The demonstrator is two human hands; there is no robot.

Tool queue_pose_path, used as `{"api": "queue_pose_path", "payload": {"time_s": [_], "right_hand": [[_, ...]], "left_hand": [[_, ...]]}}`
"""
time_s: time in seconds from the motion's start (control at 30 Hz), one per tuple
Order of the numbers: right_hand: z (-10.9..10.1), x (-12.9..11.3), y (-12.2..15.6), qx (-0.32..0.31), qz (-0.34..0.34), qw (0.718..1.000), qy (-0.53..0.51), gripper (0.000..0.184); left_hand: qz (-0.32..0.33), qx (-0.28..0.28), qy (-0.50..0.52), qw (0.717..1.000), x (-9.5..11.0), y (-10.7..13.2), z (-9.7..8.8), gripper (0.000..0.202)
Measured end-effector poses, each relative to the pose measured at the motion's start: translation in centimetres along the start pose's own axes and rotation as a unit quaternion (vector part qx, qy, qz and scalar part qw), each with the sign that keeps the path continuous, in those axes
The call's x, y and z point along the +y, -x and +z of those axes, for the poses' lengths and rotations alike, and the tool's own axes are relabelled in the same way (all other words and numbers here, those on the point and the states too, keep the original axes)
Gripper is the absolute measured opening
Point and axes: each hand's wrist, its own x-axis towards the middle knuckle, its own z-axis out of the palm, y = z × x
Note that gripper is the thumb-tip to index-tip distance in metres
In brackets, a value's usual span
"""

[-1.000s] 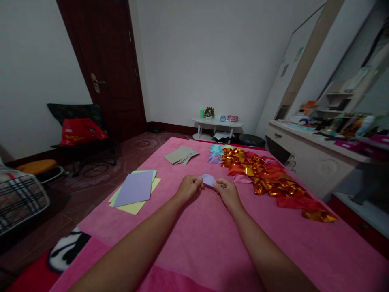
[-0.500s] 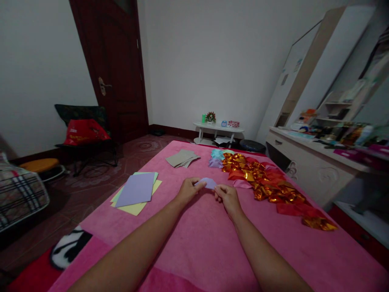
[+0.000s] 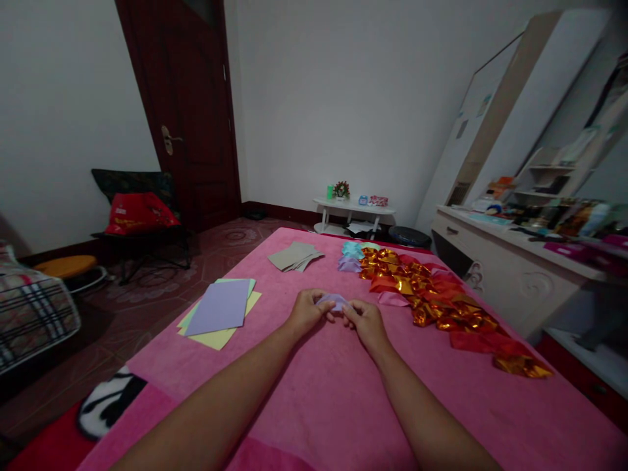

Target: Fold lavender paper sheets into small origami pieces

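Observation:
A small folded piece of purple paper (image 3: 334,301) is held between both hands above the pink cover (image 3: 338,392). My left hand (image 3: 310,310) grips its left side, fingers closed around the edge. On the other side my right hand (image 3: 364,320) pinches the right end between thumb and fingers. The fingertips partly hide the paper, so its exact fold is hard to see. To the left lies a stack of purple paper (image 3: 220,307) with yellow sheets (image 3: 216,338) beneath it. Grey paper pieces (image 3: 296,256) lie fanned out beyond my left hand.
Shiny gold and red folded pieces (image 3: 422,284) spread along the right side, with light-blue ones (image 3: 352,249) at their far end. A white side table (image 3: 353,207) stands by the wall. A dresser (image 3: 490,255) is at right, a chair with a red bag (image 3: 140,214) at left.
My hands have come closer together on the purple paper, which now looks narrower and more covered by the fingers. The view has shifted slightly.

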Motion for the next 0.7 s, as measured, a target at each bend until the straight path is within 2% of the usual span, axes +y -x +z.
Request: {"api": "queue_pose_path", "payload": {"time_s": [0.13, 0.3, 0.4, 0.53, 0.7], "right_hand": [[-0.33, 0.09, -0.06, 0.044, 0.021, 0.999, -0.019, 0.03], [-0.22, 0.21, -0.03, 0.062, 0.038, 0.997, -0.013, 0.034], [-0.26, 0.14, 0.05, 0.074, 0.037, 0.996, 0.023, 0.039], [-0.49, 0.2, 0.05, 0.101, 0.022, 0.992, 0.069, 0.044], [-0.65, 0.81, -0.15, 0.13, 0.009, 0.989, 0.064, 0.048]], "left_hand": [[-0.026, 0.051, 0.0, 0.998, 0.07, -0.27, -0.2, 0.027], [-0.032, 0.044, -0.016, 0.998, 0.08, -0.33, -0.12, 0.023], [-0.015, 0.051, -0.038, 0.998, -0.19, -0.48, -0.21, 0.019], [0.035, 0.092, -0.071, 0.993, -0.72, -0.87, -0.54, 0.021], [0.048, 0.106, -0.064, 0.991, -0.52, -0.76, -0.6, 0.022]]}}
